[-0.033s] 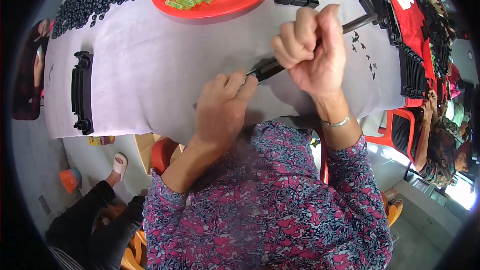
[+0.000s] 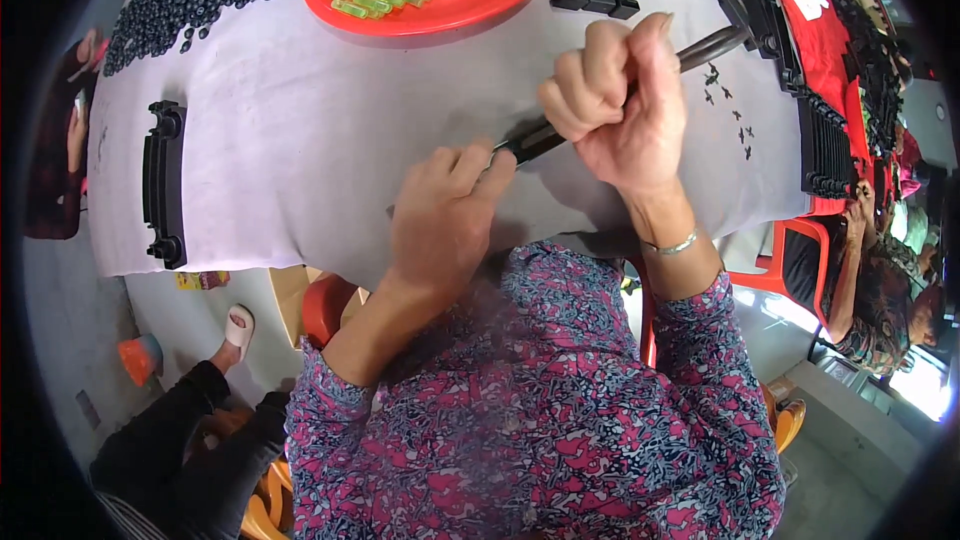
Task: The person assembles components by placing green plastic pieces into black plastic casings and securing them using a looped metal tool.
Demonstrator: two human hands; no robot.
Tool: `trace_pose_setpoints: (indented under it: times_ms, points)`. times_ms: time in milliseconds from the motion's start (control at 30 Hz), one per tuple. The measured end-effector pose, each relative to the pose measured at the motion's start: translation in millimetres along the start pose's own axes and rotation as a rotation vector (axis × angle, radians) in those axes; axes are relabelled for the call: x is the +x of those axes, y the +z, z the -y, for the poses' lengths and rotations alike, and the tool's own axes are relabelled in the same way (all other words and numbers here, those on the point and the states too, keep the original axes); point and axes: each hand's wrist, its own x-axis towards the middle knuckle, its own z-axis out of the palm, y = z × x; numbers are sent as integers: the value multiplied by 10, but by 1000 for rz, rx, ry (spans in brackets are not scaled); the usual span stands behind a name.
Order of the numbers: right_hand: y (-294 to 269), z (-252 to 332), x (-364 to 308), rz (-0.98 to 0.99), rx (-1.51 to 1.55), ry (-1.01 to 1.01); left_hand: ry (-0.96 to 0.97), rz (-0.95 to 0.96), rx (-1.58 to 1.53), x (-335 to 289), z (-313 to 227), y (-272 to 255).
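Shifted slightly leftward since the earlier frame, in the head view, the right hand (image 2: 622,112) clenches a smooth dark grey rod (image 2: 715,47). Between both hands, over the pale cloth-covered surface (image 2: 300,140), runs a black slotted bar (image 2: 540,140); the fist hides whether they join. The left hand (image 2: 440,215) grips the bar's other end, its fingers concealing it. Top edge crops a red round plate (image 2: 420,24).

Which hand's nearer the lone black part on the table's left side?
Left. The left hand is to the right of the black part, apart from it; the right hand, closed around a dark rod, is farther right and higher in the picture.
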Motion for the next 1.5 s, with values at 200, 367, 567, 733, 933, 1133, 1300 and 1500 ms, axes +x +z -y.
trace_pose_setpoints:
  times_ms: [200,367,567,733,933,1133,1300,1500]
  points:
    - [36,-130,-9,2,-95,-72,49,4,50,-22,37,30]
    - [10,-218,-18,-11,-48,-45,59,-1,34,-15,38,30]
    - [-28,-229,-2,16,-2,-25,66,5,57,-14,37,36]
    - [43,-244,3,37,-165,6,80,10,34,-20,63,45]
    - [120,-295,30,-19,-396,71,128,-41,26,-60,82,67]
    - [74,-210,113,-26,-194,165,73,19,21,-19,52,-8]
    - [100,-165,67,32,-338,118,69,-6,8,1,40,-9]
    - [74,-165,50,19,-363,140,85,-18,26,8,46,-3]
